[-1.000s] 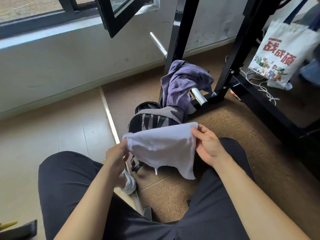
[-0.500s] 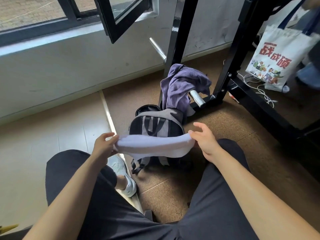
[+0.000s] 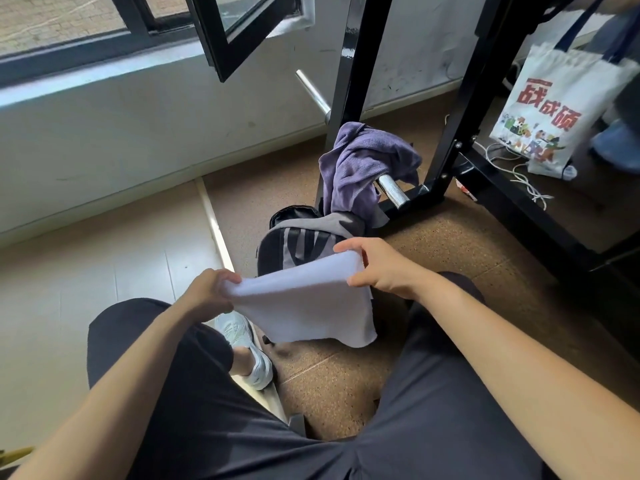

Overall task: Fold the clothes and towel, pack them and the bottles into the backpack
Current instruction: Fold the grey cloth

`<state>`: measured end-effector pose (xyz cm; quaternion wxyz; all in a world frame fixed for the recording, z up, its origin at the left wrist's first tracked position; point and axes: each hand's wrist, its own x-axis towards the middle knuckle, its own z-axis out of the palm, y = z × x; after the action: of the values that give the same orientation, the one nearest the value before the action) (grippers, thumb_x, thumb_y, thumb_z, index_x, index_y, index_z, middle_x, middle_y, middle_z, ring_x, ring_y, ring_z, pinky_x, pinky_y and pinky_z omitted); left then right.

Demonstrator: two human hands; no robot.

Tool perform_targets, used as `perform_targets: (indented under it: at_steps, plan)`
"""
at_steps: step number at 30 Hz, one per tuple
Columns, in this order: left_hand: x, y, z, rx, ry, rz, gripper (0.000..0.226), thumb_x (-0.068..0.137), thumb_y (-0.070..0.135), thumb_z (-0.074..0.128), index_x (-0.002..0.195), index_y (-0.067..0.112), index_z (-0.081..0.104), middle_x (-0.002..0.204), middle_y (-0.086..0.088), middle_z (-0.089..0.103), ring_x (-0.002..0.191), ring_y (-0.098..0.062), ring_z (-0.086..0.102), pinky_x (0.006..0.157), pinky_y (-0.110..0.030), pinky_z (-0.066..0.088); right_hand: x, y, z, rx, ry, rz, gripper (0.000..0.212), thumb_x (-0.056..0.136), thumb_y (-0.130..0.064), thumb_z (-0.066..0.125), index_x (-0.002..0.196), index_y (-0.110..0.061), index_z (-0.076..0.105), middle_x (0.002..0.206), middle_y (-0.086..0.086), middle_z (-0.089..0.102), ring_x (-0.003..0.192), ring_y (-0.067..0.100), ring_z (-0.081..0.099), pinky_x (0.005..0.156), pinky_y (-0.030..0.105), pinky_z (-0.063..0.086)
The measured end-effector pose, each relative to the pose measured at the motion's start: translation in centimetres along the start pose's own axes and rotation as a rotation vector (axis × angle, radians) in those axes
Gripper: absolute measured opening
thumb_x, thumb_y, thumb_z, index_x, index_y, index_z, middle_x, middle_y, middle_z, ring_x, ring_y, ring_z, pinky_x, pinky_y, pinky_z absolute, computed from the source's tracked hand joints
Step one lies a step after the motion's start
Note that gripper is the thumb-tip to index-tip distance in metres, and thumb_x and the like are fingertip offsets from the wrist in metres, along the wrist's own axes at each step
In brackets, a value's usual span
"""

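I hold a white cloth (image 3: 308,303) stretched between both hands above my knees. My left hand (image 3: 207,292) grips its left end in a fist. My right hand (image 3: 377,268) pinches its right end between thumb and fingers, and the folded cloth hangs down below. Behind the cloth a grey and black backpack (image 3: 298,242) stands on the floor, partly hidden by it. A purple garment (image 3: 360,168) is draped over a chrome bar (image 3: 393,192) of the black frame, just above the backpack. No bottles are in view.
A black metal rack (image 3: 460,109) stands on the cork floor to the right, with white cables (image 3: 519,174) at its foot. A printed tote bag (image 3: 547,112) hangs at the far right. An open window frame (image 3: 239,32) juts out above. My shoe (image 3: 246,348) is under the cloth.
The cloth was pulled into a flat strip and now hangs folded as a shorter, neater panel. Both hands rose slightly and drew closer together.
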<state>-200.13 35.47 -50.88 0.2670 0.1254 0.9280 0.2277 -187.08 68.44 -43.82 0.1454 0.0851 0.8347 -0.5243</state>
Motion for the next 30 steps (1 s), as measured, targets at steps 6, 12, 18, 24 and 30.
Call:
perform_targets:
  at_steps: [6,12,18,24,30]
  plan:
    - [0.1,-0.5,1.5,0.194,0.141,0.029,0.037,0.083,-0.007,0.063,0.108,0.018,0.073,0.098,-0.005,0.062,0.083,-0.022,0.060,0.066,-0.023,0.041,0.2,1.4,0.7,-0.318,0.095,0.031,0.045,0.080,-0.003,0.077,0.122,-0.018,0.071,0.104,-0.007,0.060,0.091,0.008,0.054,0.072,0.007,0.039]
    - [-0.4,-0.7,1.5,0.289,0.146,0.141,0.035,0.093,-0.006,0.052,0.081,0.023,0.067,0.079,0.001,0.043,0.069,-0.022,0.051,0.053,-0.021,0.028,0.9,2.9,1.0,-0.537,0.243,0.080,0.009,0.091,-0.016,0.068,0.090,-0.015,0.078,0.097,0.005,0.064,0.091,0.026,0.063,0.081,0.039,0.054]
    - [-0.6,-1.1,0.2,-0.206,0.138,0.184,0.032,0.093,-0.005,0.064,0.088,0.022,0.080,0.101,-0.001,0.068,0.094,-0.021,0.061,0.080,-0.031,0.045,0.3,4.5,-0.2,-0.254,0.332,0.058,0.013,0.093,-0.018,0.066,0.085,-0.010,0.071,0.087,-0.001,0.060,0.078,0.012,0.054,0.070,0.028,0.045]
    - [-2.6,1.3,-0.6,-0.907,0.197,0.070,0.024,0.081,0.044,0.081,0.085,0.020,0.083,0.086,-0.003,0.078,0.081,-0.016,0.070,0.073,-0.029,0.059,0.0,5.4,0.3,0.339,0.515,0.144,0.028,0.098,-0.014,0.063,0.087,0.012,0.062,0.071,0.009,0.054,0.059,0.004,0.050,0.049,0.012,0.043]
    - [-4.1,4.4,1.8,-0.990,0.426,-0.010,0.020,0.092,0.013,0.073,0.078,0.010,0.059,0.080,-0.011,0.062,0.077,-0.024,0.059,0.062,-0.040,0.055,0.0,6.2,3.3,0.446,0.563,0.133,0.051,0.092,-0.027,0.069,0.077,0.016,0.048,0.068,0.013,0.047,0.068,0.022,0.046,0.058,0.037,0.049]
